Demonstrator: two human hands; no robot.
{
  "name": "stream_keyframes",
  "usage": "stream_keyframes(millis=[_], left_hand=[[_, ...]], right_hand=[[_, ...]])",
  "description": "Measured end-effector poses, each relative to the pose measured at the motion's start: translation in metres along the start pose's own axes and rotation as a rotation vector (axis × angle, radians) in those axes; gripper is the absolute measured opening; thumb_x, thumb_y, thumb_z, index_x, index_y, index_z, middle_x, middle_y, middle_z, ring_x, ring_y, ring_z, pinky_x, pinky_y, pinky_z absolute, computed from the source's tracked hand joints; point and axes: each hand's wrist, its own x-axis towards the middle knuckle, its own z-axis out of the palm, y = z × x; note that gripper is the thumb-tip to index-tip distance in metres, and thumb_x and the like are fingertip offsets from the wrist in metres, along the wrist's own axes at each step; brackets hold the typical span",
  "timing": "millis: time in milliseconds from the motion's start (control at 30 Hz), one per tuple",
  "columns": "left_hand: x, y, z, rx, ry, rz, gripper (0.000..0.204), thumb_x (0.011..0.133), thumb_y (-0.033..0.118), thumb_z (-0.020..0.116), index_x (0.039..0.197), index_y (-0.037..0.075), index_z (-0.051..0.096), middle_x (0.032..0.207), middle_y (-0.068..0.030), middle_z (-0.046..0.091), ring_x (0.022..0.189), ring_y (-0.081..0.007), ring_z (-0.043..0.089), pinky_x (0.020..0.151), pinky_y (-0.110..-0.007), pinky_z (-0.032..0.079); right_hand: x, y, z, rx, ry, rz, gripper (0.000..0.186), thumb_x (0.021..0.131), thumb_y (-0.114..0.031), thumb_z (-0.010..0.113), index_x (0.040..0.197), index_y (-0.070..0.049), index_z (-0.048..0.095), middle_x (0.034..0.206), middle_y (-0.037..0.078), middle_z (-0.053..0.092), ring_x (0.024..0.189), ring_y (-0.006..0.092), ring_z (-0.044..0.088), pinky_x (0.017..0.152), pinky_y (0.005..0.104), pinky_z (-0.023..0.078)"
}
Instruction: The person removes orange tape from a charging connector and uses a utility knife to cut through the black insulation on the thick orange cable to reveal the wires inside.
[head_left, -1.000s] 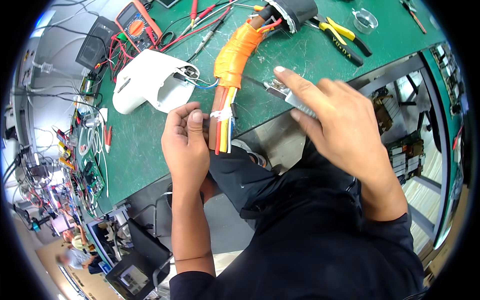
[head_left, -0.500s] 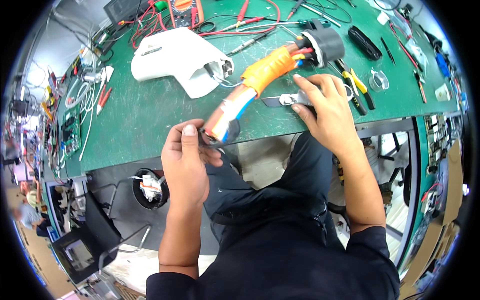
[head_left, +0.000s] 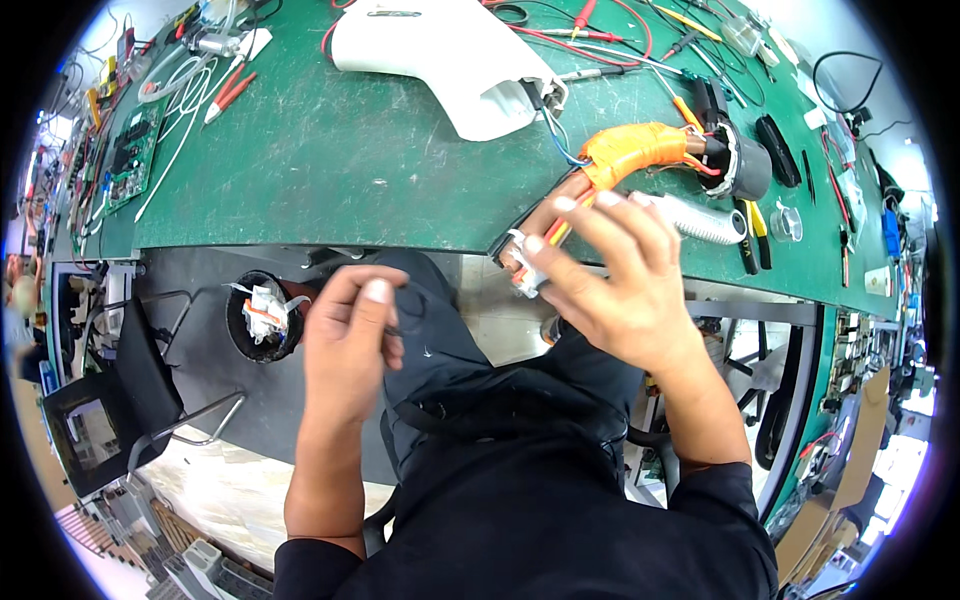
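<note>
A thick cable bundle [head_left: 553, 212], its upper stretch wrapped in orange tape [head_left: 640, 150], runs from a round black connector [head_left: 752, 168] to a cut end over the table's front edge. White tape and coloured wires show at that end. My right hand [head_left: 625, 285] is over the cut end, fingers spread and holding nothing. Beside it on the table lies a utility knife [head_left: 705, 218] with a pale handle. Left of the cable, in front of the table edge, my left hand [head_left: 350, 335] pinches something dark, hard to make out against the dark trousers.
A white angled plastic housing [head_left: 440, 60] with thin wires lies behind the cable. Yellow-and-black pliers [head_left: 760, 238] and a small clear cup [head_left: 788, 224] lie at the right. A green circuit board [head_left: 130, 150] is at the left. A black waste bin [head_left: 262, 340] stands below the table.
My right hand has let go of the utility knife and moved to the cable's cut end. My left hand has come away from that end. The view has shifted, and the bundle lies lower.
</note>
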Motion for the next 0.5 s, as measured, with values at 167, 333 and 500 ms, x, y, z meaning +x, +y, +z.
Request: stream_keyframes(millis=[167, 333, 500], left_hand=[[-0.004, -0.017, 0.03, 0.009, -0.24, -0.121, 0.025, 0.101, 0.028, 0.052, 0.106, 0.007, 0.065, 0.068, 0.0068, 0.047, 0.055, -0.0006, 0.04, 0.048, -0.018, 0.033], [-0.013, -0.033, 0.036, -0.238, -0.441, -0.15, 0.048, 0.099, 0.05, 0.046, 0.112, 0.006, 0.06, 0.071, 0.004, 0.051, 0.055, -0.0025, 0.044, 0.048, -0.019, 0.036], [-0.023, -0.036, 0.017, -0.163, -0.309, -0.148, 0.042, 0.1, 0.045, 0.049, 0.098, 0.005, 0.06, 0.071, 0.0029, 0.051, 0.055, -0.0025, 0.044, 0.046, -0.018, 0.037]], right_hand=[[0.005, 0.0, 0.015, 0.05, 0.247, -0.104, 0.033, 0.066, -0.017, 0.064, 0.096, -0.009, 0.073, 0.096, 0.003, 0.063, 0.093, 0.0219, 0.057, 0.078, 0.0359, 0.051], [0.005, -0.038, 0.009, 0.268, 0.239, -0.102, 0.034, 0.062, -0.014, 0.067, 0.094, -0.002, 0.07, 0.09, 0.005, 0.06, 0.081, 0.0206, 0.057, 0.071, 0.0356, 0.051], [-0.001, -0.078, 0.027, 0.514, -0.002, 0.055, 0.042, 0.07, -0.008, 0.066, 0.111, 0.0, 0.064, 0.097, 0.009, 0.058, 0.09, 0.0272, 0.056, 0.08, 0.0372, 0.05]])
